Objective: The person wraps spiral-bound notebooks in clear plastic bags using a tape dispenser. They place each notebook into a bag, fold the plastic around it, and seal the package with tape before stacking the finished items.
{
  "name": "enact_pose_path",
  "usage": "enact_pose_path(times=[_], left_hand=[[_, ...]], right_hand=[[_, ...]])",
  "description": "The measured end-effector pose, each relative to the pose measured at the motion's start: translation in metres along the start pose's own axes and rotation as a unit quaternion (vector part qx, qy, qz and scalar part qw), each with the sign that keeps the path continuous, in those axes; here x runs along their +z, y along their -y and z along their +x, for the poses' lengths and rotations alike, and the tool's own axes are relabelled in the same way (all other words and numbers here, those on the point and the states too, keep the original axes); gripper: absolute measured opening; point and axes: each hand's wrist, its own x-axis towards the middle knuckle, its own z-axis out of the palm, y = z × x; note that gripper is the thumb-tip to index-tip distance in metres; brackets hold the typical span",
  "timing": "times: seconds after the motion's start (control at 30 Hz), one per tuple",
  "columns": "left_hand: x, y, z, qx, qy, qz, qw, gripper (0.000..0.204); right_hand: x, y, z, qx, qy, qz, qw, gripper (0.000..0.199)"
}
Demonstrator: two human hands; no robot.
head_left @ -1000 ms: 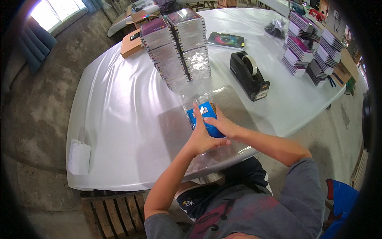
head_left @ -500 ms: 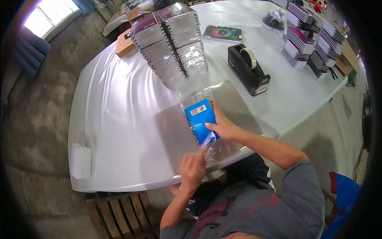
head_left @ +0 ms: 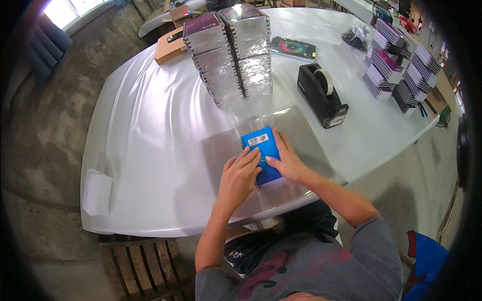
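Observation:
A small blue spiral notebook (head_left: 269,148) with a white label lies near the table's front edge, its coil on the left side. Clear film glints over its cover. My left hand (head_left: 240,174) rests on its left part with fingers stretched out, hiding part of the coil. At the right edge my right hand (head_left: 292,164) grips the notebook, fingers along the side and thumb on the cover. Beneath it is a greyish see-through plastic sheet (head_left: 307,138).
Beyond the sheet stand two tall stacks of film-wrapped notebooks (head_left: 216,62). A black tape dispenser (head_left: 320,98) is to their right. Farther right are stacked notebooks (head_left: 384,60); a dark-covered notebook (head_left: 293,47) lies at the back. A white paper bundle (head_left: 97,192) sits at the left edge.
My left hand has moved up from the table's front edge onto the notebook. The raised film at the notebook's lower end now lies flatter. My right hand stays on the right edge.

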Motion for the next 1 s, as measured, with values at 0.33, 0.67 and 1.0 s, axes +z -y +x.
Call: enact_pose_path(times=[0.33,0.67,1.0], left_hand=[[-0.012,-0.013,0.009,-0.082,0.150,0.007,0.985,0.055],[-0.012,-0.013,0.004,-0.103,0.150,-0.020,0.983,0.056],[-0.011,-0.008,0.005,-0.080,0.129,-0.019,0.988,0.054]], right_hand=[[-0.018,0.007,-0.011,0.028,-0.024,0.039,0.999,0.075],[-0.036,-0.002,-0.117,0.173,-0.047,-0.440,0.880,0.065],[-0.026,-0.014,-0.097,0.103,-0.177,-0.129,0.970,0.070]])
